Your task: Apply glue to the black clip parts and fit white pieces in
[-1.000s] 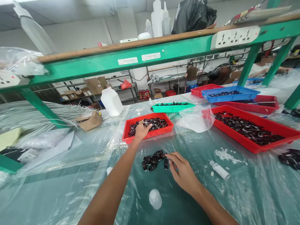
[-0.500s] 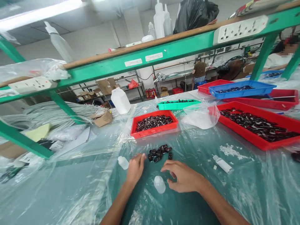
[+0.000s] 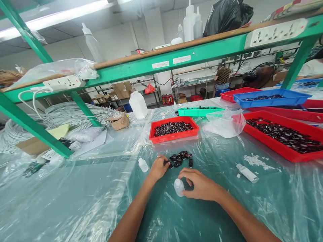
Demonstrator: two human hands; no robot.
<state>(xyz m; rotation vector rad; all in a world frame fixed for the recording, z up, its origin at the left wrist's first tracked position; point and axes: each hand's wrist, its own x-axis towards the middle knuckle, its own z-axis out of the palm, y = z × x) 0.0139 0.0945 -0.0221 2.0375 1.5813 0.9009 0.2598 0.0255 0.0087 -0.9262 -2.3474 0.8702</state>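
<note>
The right hand (image 3: pixel 198 184) is curving in a wide C around the right side of a squat, translucent white plastic bottle (image 3: pixel 178 187); I cannot tell whether it is gripping firmly. The bottle is standing just in front of a loose pile of small, glossy black pieces (image 3: pixel 179 158). The left hand (image 3: pixel 159 167) is resting at the pile's left edge, fingertips drawn close together (whether they are pinching a piece, I cannot tell).

The bottle is probably light, soft-walled and a little slippery, so its body below the neck seems the best hold. The pieces look hard, smooth and light, better taken by their side edges.

Farther left of the pile, a small white dropper bottle (image 3: pixel 143 165) is standing; well right of it, a slim white bottle (image 3: pixel 247 173) is lying. Behind the pile, a shallow red plastic tray (image 3: pixel 175 137) is holding many similar black pieces.
</note>
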